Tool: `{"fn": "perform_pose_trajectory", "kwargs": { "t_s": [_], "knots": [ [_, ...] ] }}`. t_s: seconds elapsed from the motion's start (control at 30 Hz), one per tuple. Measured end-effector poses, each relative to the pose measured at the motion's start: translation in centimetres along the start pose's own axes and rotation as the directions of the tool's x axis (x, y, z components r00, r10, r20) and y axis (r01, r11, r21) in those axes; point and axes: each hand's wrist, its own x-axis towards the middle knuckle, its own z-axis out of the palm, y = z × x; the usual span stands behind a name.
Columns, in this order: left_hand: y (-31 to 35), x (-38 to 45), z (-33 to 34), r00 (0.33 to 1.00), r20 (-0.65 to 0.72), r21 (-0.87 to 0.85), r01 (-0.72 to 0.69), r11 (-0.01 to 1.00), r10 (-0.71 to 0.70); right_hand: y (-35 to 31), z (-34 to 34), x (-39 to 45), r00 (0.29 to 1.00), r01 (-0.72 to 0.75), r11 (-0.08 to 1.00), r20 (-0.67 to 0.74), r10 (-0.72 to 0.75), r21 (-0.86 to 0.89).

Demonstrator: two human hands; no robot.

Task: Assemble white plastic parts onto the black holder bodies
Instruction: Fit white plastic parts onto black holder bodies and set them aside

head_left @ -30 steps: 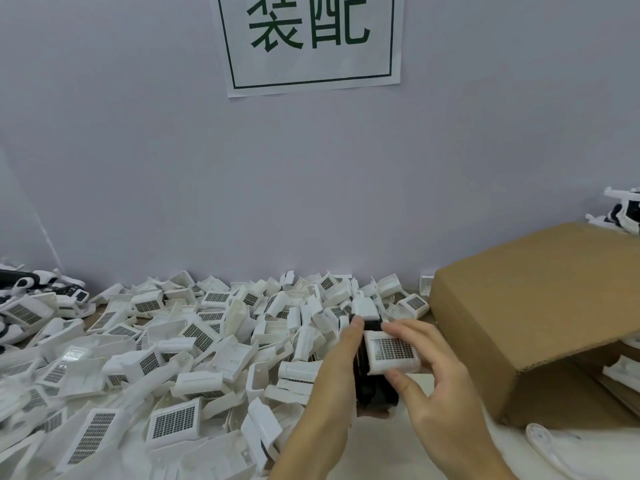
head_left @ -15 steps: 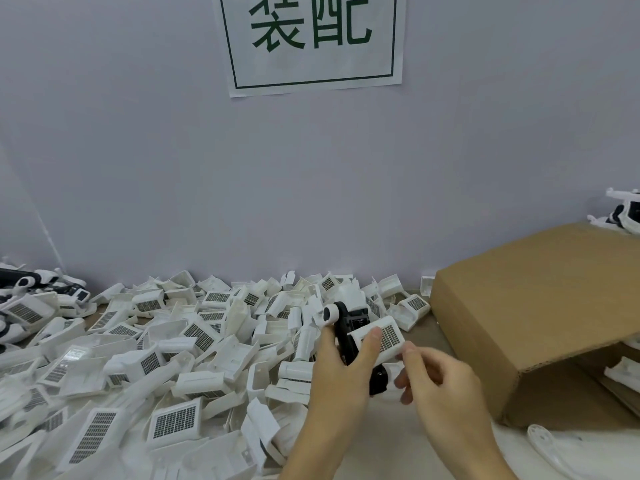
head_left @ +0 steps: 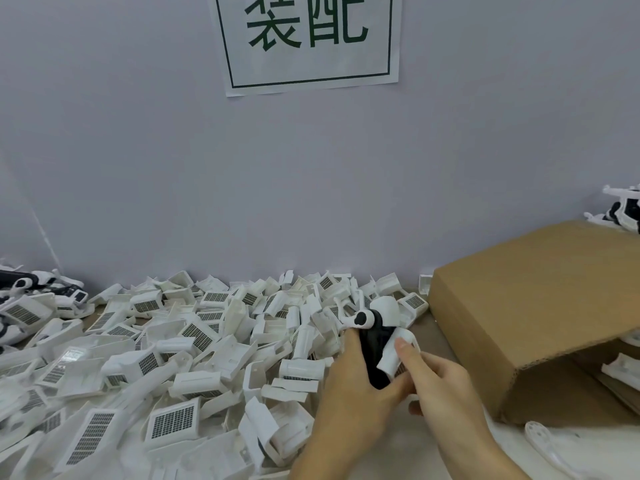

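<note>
A black holder body (head_left: 372,355) stands roughly upright between my two hands, just right of the pile's centre. My left hand (head_left: 349,389) grips its lower part from the left. A white plastic part (head_left: 394,351) sits against the holder's right side, and my right hand (head_left: 440,386) pinches it with the thumb on its face. A white round joint with a black centre (head_left: 362,319) tops the holder. A large pile of loose white parts with dark grid panels (head_left: 173,358) covers the table to the left.
A brown cardboard box (head_left: 533,306) lies on its side at the right, its opening facing me with white parts inside. Assembled black-and-white pieces lie at the far left (head_left: 20,282) and behind the box (head_left: 623,209). A white bracket (head_left: 543,441) lies at the lower right.
The holder has been turned upright in my hands. The white part's grid face has rotated away. My right hand has moved from below the part onto its side.
</note>
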Motion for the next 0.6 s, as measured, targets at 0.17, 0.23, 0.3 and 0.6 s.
{"fn": "perform_pose_trajectory", "kwargs": {
  "t_s": [0.17,0.23,0.3,0.6],
  "knots": [
    [0.09,0.08,-0.33,0.996,-0.001,-0.072,0.085,0.994,-0.086,-0.01,-0.57,0.13,0.979,0.129,0.992,-0.158,-0.128,-0.005],
    [0.18,0.11,-0.49,0.994,0.006,-0.134,0.107,0.985,-0.107,0.03,-0.62,0.17,0.956,0.193,0.980,-0.216,-0.199,-0.048],
    [0.20,0.09,-0.65,0.992,0.025,-0.200,0.122,0.972,-0.120,0.16,-0.53,0.21,0.935,0.250,0.965,-0.241,-0.262,-0.077],
    [0.23,0.17,-0.87,0.981,0.090,-0.306,0.194,0.932,-0.175,0.33,-0.33,-0.13,0.913,0.338,0.933,-0.197,-0.357,-0.123]
  ]
}}
